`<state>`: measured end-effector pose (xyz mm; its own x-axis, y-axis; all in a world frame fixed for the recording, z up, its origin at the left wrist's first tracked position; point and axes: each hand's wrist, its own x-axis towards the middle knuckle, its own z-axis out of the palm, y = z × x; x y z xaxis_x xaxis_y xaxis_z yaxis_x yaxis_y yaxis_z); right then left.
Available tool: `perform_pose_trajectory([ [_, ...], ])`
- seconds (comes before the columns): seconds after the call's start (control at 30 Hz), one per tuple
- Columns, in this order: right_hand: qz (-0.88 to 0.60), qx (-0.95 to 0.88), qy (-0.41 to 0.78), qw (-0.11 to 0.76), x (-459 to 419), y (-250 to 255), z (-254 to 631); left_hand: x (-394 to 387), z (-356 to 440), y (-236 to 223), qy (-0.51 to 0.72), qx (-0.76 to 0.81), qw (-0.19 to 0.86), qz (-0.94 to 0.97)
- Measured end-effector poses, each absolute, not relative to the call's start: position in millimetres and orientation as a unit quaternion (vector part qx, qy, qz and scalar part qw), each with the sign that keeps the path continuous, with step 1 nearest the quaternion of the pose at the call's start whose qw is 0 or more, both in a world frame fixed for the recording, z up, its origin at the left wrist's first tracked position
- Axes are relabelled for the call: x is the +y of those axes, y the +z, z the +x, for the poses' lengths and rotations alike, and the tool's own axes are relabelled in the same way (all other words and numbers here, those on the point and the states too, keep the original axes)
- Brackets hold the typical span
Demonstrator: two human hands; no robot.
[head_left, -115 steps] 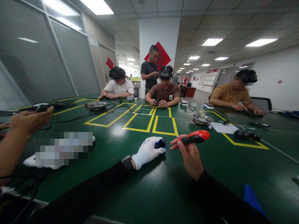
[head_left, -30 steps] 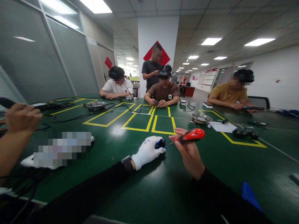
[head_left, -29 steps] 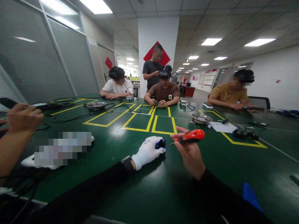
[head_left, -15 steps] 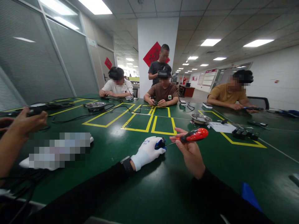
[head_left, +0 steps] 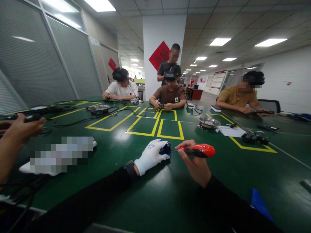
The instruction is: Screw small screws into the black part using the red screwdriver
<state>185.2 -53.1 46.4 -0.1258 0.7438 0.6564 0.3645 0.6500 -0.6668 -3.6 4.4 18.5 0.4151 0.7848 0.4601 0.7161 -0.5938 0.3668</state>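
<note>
My left hand (head_left: 151, 156), in a white glove with blue fingertips, is closed round a small black part with a metal top (head_left: 168, 147) and rests low over the green table. What kind of part it is, I cannot make out. My bare right hand (head_left: 195, 166) grips a screwdriver (head_left: 200, 150) with a red and black handle. The screwdriver lies almost level, its thin shaft pointing left to the side of the black part. Whether the tip touches the part or sits in it is hidden by its small size.
A steel bowl (head_left: 209, 123), a white paper (head_left: 232, 131) and several black parts (head_left: 255, 138) lie at the right. A blue item (head_left: 261, 204) is near my right forearm. Another person's hand (head_left: 21, 127) is at the left, above a pixelated white object (head_left: 60, 157). Several people sit opposite.
The screwdriver has gone from tilted to nearly level, its handle lower. My right fingers have closed in around the handle's front. My left hand has stayed on the black part.
</note>
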Motion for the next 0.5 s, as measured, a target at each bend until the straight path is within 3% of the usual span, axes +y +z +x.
perform_pose_trajectory([
  [0.5, -0.434, -0.692, 0.124, 0.563, -50.2, 47.4, 187.9, 6.4, -4.7, 16.2, 0.308, 0.445, 0.09, 0.836],
])
